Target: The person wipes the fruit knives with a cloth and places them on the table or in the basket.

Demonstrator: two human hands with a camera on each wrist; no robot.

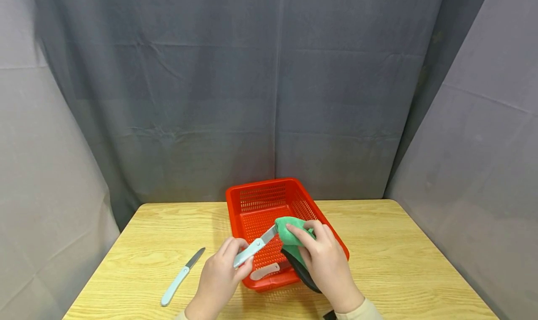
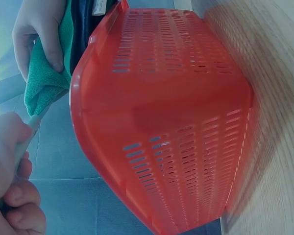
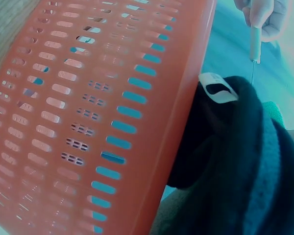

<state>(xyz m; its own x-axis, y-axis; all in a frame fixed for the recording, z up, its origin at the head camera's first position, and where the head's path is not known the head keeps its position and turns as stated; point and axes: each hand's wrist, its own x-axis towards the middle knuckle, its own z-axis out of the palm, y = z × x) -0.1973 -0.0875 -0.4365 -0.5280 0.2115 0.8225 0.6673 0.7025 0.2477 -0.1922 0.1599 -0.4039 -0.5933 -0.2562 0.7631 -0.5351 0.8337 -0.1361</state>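
My left hand [image 1: 219, 274] grips the pale blue handle of a knife [image 1: 251, 252], its blade pointing up and to the right. My right hand [image 1: 329, 260] pinches a green cloth [image 1: 289, 230] folded around the far end of that blade, hiding the tip. A dark side of the cloth [image 3: 245, 142], with a white label loop, hangs below the right hand. Both hands are above the front part of a red perforated basket [image 1: 261, 185]. Inside the basket, near its front, lies another knife [image 1: 264, 271] with a whitish handle; the cloth partly covers its view.
A second pale-blue-handled knife [image 1: 176, 282] lies on the wooden table [image 1: 386, 254], left of the basket, blade pointing away. Grey curtains [image 1: 201, 100] enclose the table at the back and sides. A small black item [image 1: 329, 316] shows at the bottom edge near the right sleeve.
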